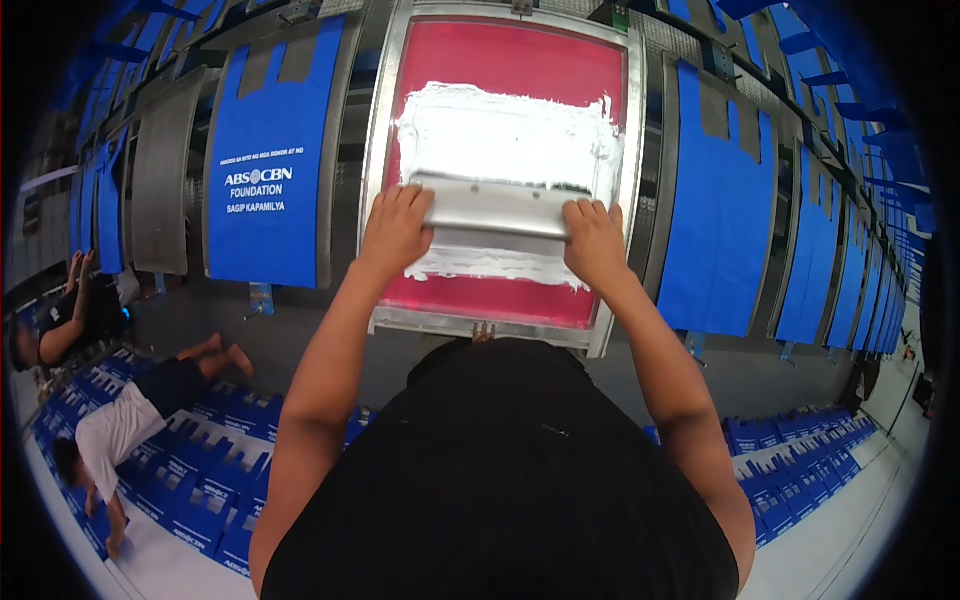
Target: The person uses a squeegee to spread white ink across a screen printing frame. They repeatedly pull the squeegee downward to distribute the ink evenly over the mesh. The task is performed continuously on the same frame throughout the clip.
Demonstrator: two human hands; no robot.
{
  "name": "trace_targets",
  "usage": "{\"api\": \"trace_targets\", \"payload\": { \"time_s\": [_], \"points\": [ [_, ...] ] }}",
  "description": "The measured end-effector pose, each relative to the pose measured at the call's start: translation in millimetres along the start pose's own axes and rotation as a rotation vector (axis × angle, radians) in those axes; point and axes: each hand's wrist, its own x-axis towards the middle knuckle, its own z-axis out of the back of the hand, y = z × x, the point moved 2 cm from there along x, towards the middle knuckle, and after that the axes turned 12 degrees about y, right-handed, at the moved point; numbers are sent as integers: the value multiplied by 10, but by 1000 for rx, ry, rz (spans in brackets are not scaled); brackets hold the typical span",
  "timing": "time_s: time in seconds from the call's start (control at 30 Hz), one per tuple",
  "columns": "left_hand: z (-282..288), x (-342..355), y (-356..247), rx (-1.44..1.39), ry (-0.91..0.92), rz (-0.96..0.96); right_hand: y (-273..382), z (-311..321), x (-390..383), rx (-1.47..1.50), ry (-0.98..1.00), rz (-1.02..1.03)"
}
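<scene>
Resting in white ink [510,130] on a pink silkscreen [510,58], a metal squeegee [500,210] is gripped at its ends by left hand [395,230] and right hand [597,240]; left blue bag [266,225] is printed, right blue bag [718,210] unprinted.

left hand [397,231] and right hand [595,242] grip a silver squeegee [500,210] amid white paste [505,135] on pink mesh [510,55].

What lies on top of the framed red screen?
White paste and, across it, a metal squeegee gripped by the left hand and right hand. The red screen beneath these is covered.
</scene>
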Motion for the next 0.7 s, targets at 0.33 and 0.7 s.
{"api": "trace_targets", "payload": {
  "time_s": [0.33,0.7],
  "points": [
    [-9,-731,-432,-123,218,92,317,111,-677,133,338,-81],
    [-119,93,50,-76,81,204,-81,-64,100,-16,11,-46]
  ]
}}
